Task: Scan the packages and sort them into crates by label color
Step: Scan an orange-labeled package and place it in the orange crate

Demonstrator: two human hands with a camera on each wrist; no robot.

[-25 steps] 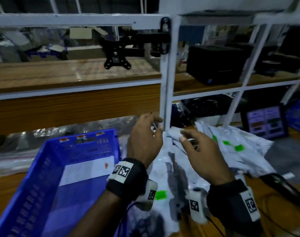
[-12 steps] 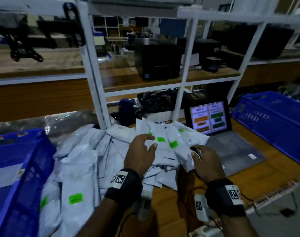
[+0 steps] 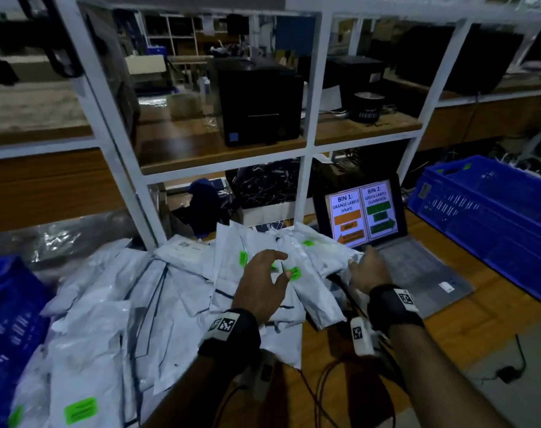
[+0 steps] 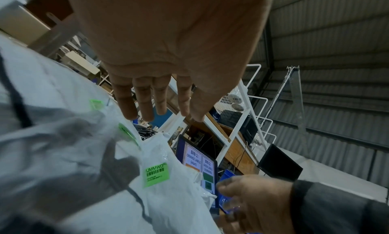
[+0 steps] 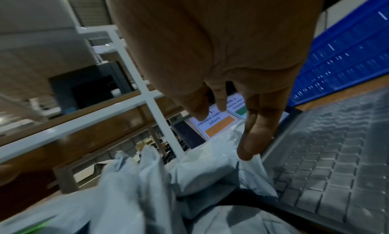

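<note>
Packages (image 3: 176, 304): white mailers with green labels, heaped over table's (image 3: 448, 341) left and middle | left hand (image 3: 263, 285): fingers spread, released, above heap, grasping nothing | right hand (image 3: 369, 273): fingers loose, released, at heap's right edge beside laptop (image 3: 417, 267) | crates: blue crate (image 3: 485, 217) at right edge, second crate (image 3: 6, 319) at left edge

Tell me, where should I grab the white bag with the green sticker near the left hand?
Probably pinch the near, lower end of that white bag, coming from above and from your side. It lies flat on top of the pile of packages, its long near end free over the wooden table. Gripping there keeps the green sticker uncovered for scanning. The left hand hovers open above it.
</note>
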